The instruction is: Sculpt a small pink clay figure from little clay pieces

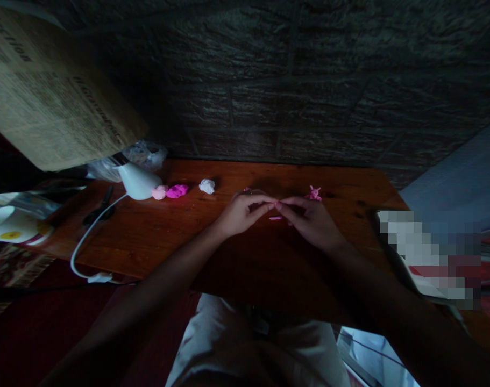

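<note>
Small pink piece (276,205) was pinched between fingertips of left hand (245,210) and right hand (314,217). Pink strip (275,218) was left on table (148,228) just body-side, long axis left-right, neither hand clearly nearer.

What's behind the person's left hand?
Just past the left hand, a small pink bit peeks out above the wooden table. The hand covers the rest, so its full shape can't be told.
</note>
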A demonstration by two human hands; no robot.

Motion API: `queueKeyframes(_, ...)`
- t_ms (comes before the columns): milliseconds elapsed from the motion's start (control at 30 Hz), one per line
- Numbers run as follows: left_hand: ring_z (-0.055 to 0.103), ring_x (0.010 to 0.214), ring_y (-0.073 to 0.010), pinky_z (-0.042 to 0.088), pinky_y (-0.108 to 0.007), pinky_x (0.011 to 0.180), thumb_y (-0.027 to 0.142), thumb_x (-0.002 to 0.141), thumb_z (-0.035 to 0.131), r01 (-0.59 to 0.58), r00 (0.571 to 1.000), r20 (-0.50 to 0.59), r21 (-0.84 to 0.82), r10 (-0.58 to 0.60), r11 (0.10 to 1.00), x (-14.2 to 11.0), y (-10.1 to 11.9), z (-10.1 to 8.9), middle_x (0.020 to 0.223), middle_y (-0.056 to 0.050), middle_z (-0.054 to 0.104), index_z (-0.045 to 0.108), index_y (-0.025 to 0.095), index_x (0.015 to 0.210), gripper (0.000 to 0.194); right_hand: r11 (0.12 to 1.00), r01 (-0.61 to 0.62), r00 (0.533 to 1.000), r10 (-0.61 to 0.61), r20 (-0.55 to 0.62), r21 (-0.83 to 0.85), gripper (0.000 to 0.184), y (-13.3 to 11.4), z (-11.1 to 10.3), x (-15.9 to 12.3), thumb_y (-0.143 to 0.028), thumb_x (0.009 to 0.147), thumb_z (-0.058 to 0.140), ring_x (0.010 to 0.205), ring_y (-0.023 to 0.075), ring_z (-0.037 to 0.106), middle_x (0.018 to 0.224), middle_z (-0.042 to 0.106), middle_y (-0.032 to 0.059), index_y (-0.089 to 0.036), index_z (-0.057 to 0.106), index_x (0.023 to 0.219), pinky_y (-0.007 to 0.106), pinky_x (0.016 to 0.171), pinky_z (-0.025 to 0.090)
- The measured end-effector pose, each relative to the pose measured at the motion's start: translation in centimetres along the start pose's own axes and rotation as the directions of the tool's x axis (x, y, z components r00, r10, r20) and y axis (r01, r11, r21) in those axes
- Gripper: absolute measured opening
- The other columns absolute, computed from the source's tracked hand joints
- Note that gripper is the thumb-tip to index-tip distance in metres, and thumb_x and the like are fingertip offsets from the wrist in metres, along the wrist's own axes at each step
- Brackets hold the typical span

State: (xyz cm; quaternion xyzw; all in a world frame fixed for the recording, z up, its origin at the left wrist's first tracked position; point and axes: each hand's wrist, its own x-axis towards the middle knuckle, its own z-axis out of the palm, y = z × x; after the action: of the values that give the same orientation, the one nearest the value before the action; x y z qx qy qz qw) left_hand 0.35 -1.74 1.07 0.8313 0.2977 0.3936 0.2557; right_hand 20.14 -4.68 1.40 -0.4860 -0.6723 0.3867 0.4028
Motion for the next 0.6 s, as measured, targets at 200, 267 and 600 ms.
queueKeyframes(200,0.066,0.072,-0.0122,0.053,-0.025,0.067,0.024,0.092,0.065,-0.01,1.0,-0.011,0.099,0.011,0.995,-0.14,-0.21,0.3,0.085,-0.004,0.075,0.075,0.019,0.101,0.014,0.999,0.031,1.0,-0.03,0.008,-0.021,0.022,0.23,0.03,0.05,-0.038,0.087,0.063,0.061,0.0146,0.061,0.079,0.075,0.0032,-0.022,0.078,0.09,0.03,0.06,0.047)
queueKeyframes(267,0.063,0.067,-0.0111,0.051,-0.025,0.066,0.026,0.091,0.067,-0.033,0.999,-0.014,0.147,0.036,0.989,-0.21,-0.22,0.31,0.079,-0.003,0.073,0.075,0.018,0.099,0.013,0.999,0.038,0.999,-0.037,0.012,-0.032,0.021,0.28,0.04,0.04,-0.036,0.086,0.063,0.062,0.0151,0.061,0.079,0.075,0.0028,-0.022,0.078,0.089,0.03,0.06,0.047)
queueKeyframes(600,0.069,0.089,-0.0162,0.052,-0.031,0.084,0.023,0.098,0.055,-0.174,0.983,0.113,0.3,0.146,0.938,-0.26,0.06,-0.45,0.093,-0.005,0.075,0.071,0.018,0.096,0.016,0.976,0.15,0.988,-0.152,0.001,-0.156,0.016,0.55,0.36,-0.03,-0.027,0.085,0.06,0.072,0.0186,0.067,0.08,0.076,0.004,-0.022,0.075,0.083,0.033,0.072,0.05)
